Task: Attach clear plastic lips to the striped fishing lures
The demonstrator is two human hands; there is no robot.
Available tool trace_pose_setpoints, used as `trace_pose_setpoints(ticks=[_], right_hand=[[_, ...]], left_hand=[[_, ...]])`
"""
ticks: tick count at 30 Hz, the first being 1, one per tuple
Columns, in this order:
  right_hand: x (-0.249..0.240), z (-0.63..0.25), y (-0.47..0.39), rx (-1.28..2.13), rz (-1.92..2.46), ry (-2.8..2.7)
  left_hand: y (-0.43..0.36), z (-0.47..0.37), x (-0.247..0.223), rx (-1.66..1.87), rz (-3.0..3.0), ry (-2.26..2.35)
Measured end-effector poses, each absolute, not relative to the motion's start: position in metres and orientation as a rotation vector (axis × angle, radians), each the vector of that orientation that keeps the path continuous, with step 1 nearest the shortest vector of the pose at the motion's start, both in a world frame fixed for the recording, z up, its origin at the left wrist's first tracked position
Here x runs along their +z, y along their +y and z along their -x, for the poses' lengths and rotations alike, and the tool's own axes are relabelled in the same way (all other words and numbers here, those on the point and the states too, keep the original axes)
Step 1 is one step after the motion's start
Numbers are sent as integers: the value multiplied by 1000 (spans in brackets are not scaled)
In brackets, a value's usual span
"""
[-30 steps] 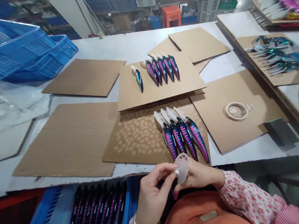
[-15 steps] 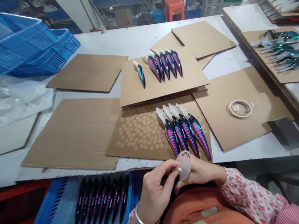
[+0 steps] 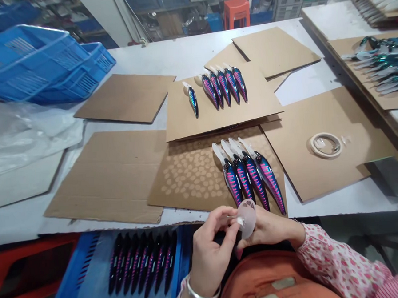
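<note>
At the table's front edge my right hand (image 3: 273,227) is wrapped round a fishing lure, whose frosted clear lip (image 3: 248,222) points up toward me. The hands hide most of that lure's body. My left hand (image 3: 211,248) has thumb and forefinger pinched at the lip, on a small white scrap (image 3: 239,220) that I cannot make out clearly. Just beyond my hands, several finished-looking lures (image 3: 250,179) with blue-black bodies and pink stripes lie side by side on a spotted cardboard sheet (image 3: 188,196).
More striped lures (image 3: 223,87) lie on a raised cardboard sheet (image 3: 266,102) behind. A tape roll (image 3: 326,145) rests on cardboard at the right, near a dark grey block (image 3: 389,179). Below the edge, a blue crate (image 3: 70,280) holds several dark lures (image 3: 141,265). Blue baskets (image 3: 44,63) stand at left.
The whole view has shifted slightly, so the table things appear a little farther right. Both hands keep nearly the same grip at the lure's lip, with only slight finger movement.
</note>
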State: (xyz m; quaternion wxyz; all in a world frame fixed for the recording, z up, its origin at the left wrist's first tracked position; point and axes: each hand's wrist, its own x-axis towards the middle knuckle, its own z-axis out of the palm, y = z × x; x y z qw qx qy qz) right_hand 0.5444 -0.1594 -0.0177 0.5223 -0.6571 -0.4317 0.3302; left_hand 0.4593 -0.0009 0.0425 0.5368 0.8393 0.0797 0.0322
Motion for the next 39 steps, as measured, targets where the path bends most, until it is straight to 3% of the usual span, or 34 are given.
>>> trace_pose_setpoints(ticks=[5, 15, 20, 29, 34, 39], right_hand=[[-21, -543, -158, 719, 1550, -1043], [-26, -545, -158, 742, 1485, -1066], [-14, -550, -160, 858, 1317, -910], [4, -568, -164, 986, 899, -560], [-5, -564, -158, 842, 819, -301], [-6, -561, -153, 705, 948, -146]], left_hand=[[1, -462, 42, -61, -1814, 223], [-14, -457, 43, 357, -2125, 9], [-12, -451, 31, 388, -2103, 129], [9, -429, 10, -196, -1862, 105], [2, -420, -9, 191, -2123, 344], [1, -414, -20, 311, -2223, 373]])
